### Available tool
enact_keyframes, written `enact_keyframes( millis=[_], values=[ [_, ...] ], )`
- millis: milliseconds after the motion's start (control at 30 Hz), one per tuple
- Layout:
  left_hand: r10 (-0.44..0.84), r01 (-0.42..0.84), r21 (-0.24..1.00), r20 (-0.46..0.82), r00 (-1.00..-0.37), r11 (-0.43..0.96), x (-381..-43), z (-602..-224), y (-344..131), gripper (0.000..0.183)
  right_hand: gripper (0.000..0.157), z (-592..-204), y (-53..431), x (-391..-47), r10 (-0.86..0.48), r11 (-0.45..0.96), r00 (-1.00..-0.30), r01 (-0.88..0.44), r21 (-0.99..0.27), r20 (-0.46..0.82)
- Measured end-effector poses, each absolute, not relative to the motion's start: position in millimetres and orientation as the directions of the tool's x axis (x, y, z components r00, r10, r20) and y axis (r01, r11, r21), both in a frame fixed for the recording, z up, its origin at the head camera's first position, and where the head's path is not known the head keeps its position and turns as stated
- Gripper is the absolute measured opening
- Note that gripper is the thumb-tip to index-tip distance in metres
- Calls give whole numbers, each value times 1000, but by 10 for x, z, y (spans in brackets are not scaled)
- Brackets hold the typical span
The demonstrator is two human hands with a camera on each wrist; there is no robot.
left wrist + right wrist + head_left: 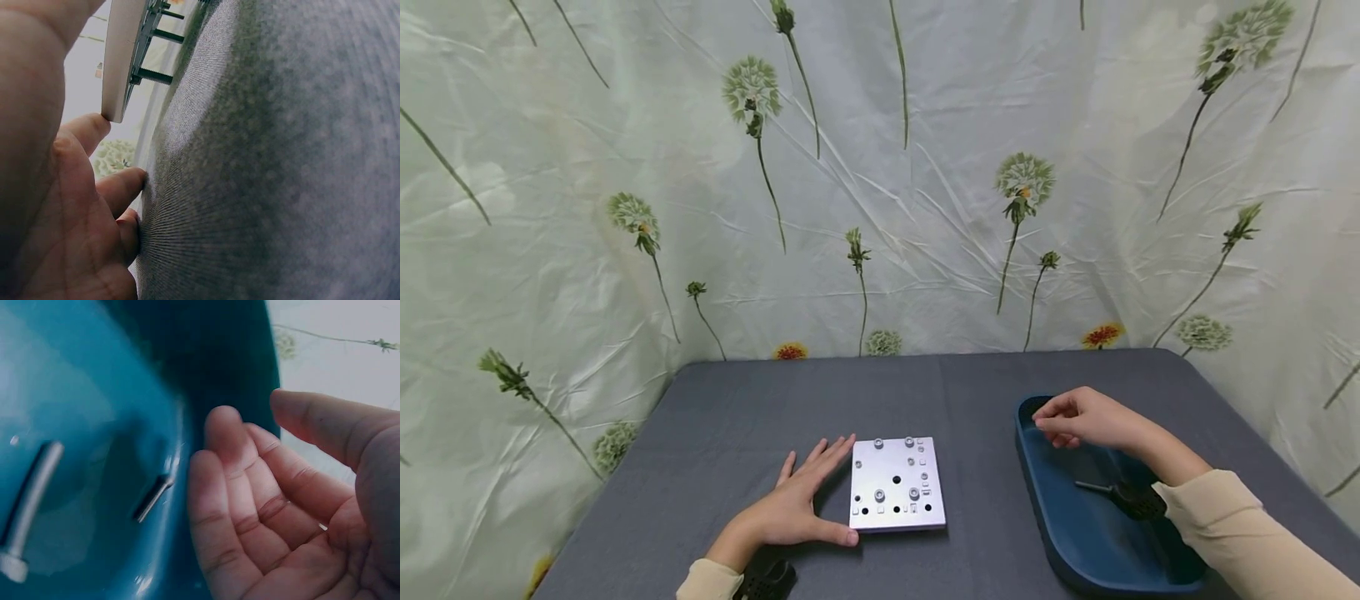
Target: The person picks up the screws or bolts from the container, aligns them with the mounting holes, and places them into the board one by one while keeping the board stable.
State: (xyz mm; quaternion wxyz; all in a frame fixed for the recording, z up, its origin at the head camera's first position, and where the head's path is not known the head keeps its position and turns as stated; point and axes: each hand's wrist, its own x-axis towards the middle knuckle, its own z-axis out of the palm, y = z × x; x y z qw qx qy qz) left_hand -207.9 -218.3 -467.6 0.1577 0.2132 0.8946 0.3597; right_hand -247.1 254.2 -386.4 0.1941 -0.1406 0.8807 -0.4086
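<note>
The metal plate [883,467] is on the dark grey table [760,408], left of the blue tray [1075,533], drilled face up. It is nearly square, so no long axis stands out; its side edges run away from the person, and threaded shafts [155,76] stick out underneath. Whether those shafts touch the table is hard to tell. The left hand [790,512] is spread wide, thumb at the near-left corner and index fingertip at the far-left one, bracing without gripping; light, even pressure there should stop the plate skewing. Over the tray's far end, the right hand [1093,419] has fingers softly bent, thumb apart, nothing visible in its hold. In the right wrist view, a long screw [31,503] and a short screw [152,499] lean much the same way, heads at opposite ends. Pinching either near its head, shaft tip free, would suit best.
</note>
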Motion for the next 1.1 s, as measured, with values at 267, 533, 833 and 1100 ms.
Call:
enact_keyframes(
  millis=[267, 533, 833, 1100],
  values=[
    [504, 271, 717, -129, -854, 643, -2084, -4677, -2176, 126, 45, -3936, 2606, -2471, -355, 691, -895, -57, -721, -269],
    [505, 276, 719, -120, -855, 638, -2093, -4667, -2152, 125, 43, -4004, 2628, -2486, -329, 701, -895, -18, -713, -302],
    [516, 283, 734, -106, -850, 618, -2083, -4681, -2165, 126, 30, -4046, 2627, -2491, -316, 715, -900, -16, -699, -302],
    [508, 277, 731, -109, -855, 623, -2063, -4684, -2191, 125, 37, -4089, 2584, -2465, -363, 722, -895, -94, -685, -260]
  ],
)
